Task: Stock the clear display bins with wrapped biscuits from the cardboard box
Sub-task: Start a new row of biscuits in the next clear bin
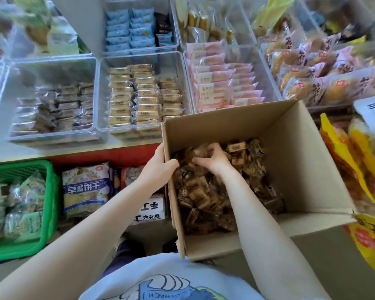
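Inside one cardboard box (290, 161), two hands

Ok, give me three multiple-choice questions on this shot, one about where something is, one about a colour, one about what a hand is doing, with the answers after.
1. Where is the right hand?
A. Inside the cardboard box
B. In the green basket
C. Over the pink packets

2. What colour is the basket at lower left?
A. Red
B. Green
C. Blue

3. What is the left hand doing?
A. Hanging free
B. Gripping the box's left wall
C. Holding a blue packet

Answers: 1 A, its fingers are down among the brown wrapped biscuits. 2 B, its plastic mesh is bright green. 3 B, its thumb hooks over the cardboard edge.
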Demonstrator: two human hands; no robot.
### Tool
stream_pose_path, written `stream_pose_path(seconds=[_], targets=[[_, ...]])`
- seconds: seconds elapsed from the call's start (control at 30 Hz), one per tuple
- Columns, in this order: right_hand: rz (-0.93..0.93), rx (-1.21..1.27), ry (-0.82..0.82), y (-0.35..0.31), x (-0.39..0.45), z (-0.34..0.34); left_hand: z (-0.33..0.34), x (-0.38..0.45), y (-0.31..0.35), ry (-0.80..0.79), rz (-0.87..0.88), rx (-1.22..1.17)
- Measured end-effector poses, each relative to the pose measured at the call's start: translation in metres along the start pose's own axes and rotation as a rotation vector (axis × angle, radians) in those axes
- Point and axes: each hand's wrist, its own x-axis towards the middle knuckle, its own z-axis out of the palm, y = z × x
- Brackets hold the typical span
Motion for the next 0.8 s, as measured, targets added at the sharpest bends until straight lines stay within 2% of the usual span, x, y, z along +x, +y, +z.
stream_pose_path(seconds=[0.1,0.17,0.3,0.4,0.5,0.57,0.67,0.8], targets=[[-0.290,0.045,0.117,-0.050,-0.043,-0.013,-0.008,-0.007,0.009,0.184,0.183,0.042],[-0.440,0.036,0.183,-0.073,-0.064,-0.013,-0.021,-0.012,0.025,0.240,0.282,-0.083],[-0.611,-0.028,0.202,-0.108,-0.085,0.003,-0.046,-0.010,0.050,0.009,0.315,-0.304],[-0.575,0.067,0.130,-0.122,-0.086,0.012,-0.072,-0.002,0.048,0.039,0.292,-0.422],[-0.415,0.328,0.115,-0.139,-0.080,0.026,-0.105,0.009,0.030,0.063,0.228,-0.626],[-0.311,0.430,0.102,-0.157,-0.072,0.053,-0.123,0.013,0.018,0.024,0.231,-0.672],[-0.273,0.330,0.096,-0.187,-0.062,0.113,-0.141,0.005,0.009,-0.049,0.288,-0.597],[-0.239,0.195,0.023,-0.237,-0.041,0.173,-0.205,0.018,-0.020,0.020,0.296,-0.425]])
